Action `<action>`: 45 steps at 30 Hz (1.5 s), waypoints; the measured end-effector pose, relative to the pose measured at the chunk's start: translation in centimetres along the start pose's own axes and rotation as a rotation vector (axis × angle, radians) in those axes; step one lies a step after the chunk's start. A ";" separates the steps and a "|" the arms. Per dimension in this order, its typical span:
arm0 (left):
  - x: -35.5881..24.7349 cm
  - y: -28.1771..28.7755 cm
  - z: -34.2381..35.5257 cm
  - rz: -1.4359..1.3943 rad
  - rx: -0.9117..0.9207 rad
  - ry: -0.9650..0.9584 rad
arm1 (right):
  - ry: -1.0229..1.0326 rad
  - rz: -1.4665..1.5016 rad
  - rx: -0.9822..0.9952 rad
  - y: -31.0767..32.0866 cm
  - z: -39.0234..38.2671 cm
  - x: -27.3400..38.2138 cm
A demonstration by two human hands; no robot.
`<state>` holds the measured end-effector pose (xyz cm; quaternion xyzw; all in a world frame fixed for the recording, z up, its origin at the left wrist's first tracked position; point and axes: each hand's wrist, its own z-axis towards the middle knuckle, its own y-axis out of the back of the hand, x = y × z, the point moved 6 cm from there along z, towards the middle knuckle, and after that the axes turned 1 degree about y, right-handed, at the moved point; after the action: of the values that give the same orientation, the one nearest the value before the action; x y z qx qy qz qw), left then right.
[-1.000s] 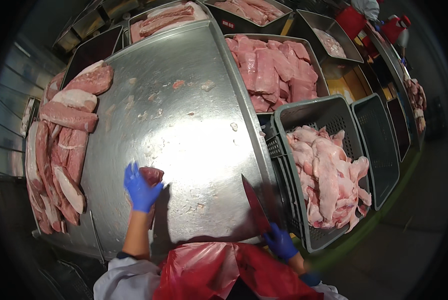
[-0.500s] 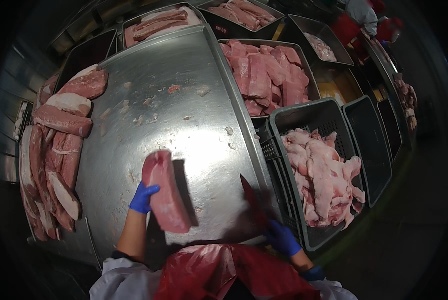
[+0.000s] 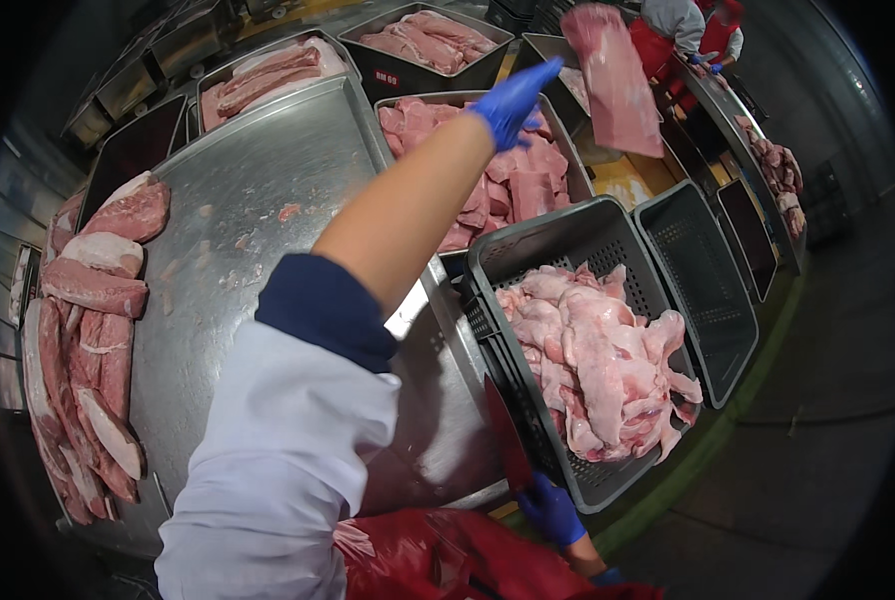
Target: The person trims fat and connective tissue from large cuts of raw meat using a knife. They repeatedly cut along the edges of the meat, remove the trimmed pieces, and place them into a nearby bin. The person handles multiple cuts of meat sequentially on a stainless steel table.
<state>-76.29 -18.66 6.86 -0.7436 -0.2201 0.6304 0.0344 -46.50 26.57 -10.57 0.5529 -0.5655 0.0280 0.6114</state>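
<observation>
Meat slab (image 3: 616,85) is apart from both hands (image 3: 511,103) (image 3: 551,510), just beyond the left.

Left of the grip of our right hand (image 3: 551,510) on the knife (image 3: 508,435), we have the table (image 3: 228,250), meat strips (image 3: 88,380) along its far left side. Right and ahead stands a crate (image 3: 608,240), trimmings (image 3: 603,360) in it; past that, a tray (image 3: 573,152) of cuts (image 3: 530,190). Our left hand (image 3: 516,105) is above the tray, a slab (image 3: 616,80) apart to its right.
</observation>
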 end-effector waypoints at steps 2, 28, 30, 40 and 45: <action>6.7 4.1 -1.5 0.046 -0.047 0.037 | -0.040 0.107 0.017 -0.7 -0.7 -0.5; 20.9 62.3 -90.4 0.943 -1.981 0.471 | -0.279 0.652 0.332 -30.1 14.9 10.1; 18.1 63.9 -89.6 1.054 -1.958 0.384 | -0.290 0.677 0.294 -30.1 14.6 10.5; 4.4 73.8 -75.3 1.848 -1.281 -0.197 | -0.319 0.615 0.189 -29.6 13.8 11.4; 10.6 83.9 -64.5 0.319 -1.428 -0.148 | -0.288 0.620 0.120 -30.3 15.4 10.2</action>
<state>10.16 -75.70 -17.44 -0.5634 -0.4679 0.3794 -0.5654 -33.01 -2.10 -26.61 0.3883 -0.7843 0.1672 0.4540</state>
